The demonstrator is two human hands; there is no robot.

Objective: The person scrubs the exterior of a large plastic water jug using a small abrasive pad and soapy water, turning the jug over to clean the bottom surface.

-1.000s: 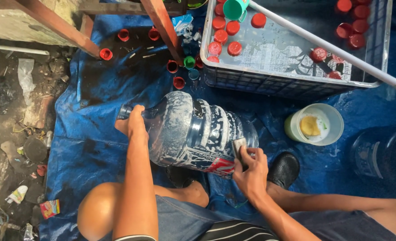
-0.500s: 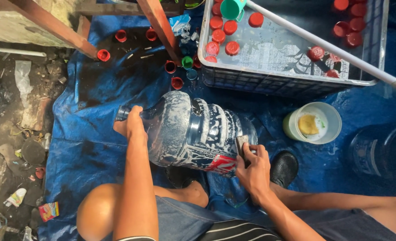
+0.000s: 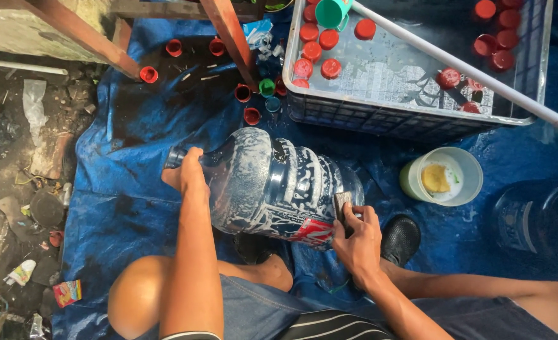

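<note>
Our left hand (image 3: 187, 175) grips the soapy water jug (image 3: 279, 186) at its neck; our right hand (image 3: 354, 236) presses a scrub pad (image 3: 342, 204) against its base.

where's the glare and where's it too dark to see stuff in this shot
Head view: glare sits on the water in the crate and on the suds-streaked jug; the white pipe is bright. The right side is darkest, where a second clear jug nearly fades into the blue tarp. Both the left hand and right hand are evenly lit and sharp.
</note>
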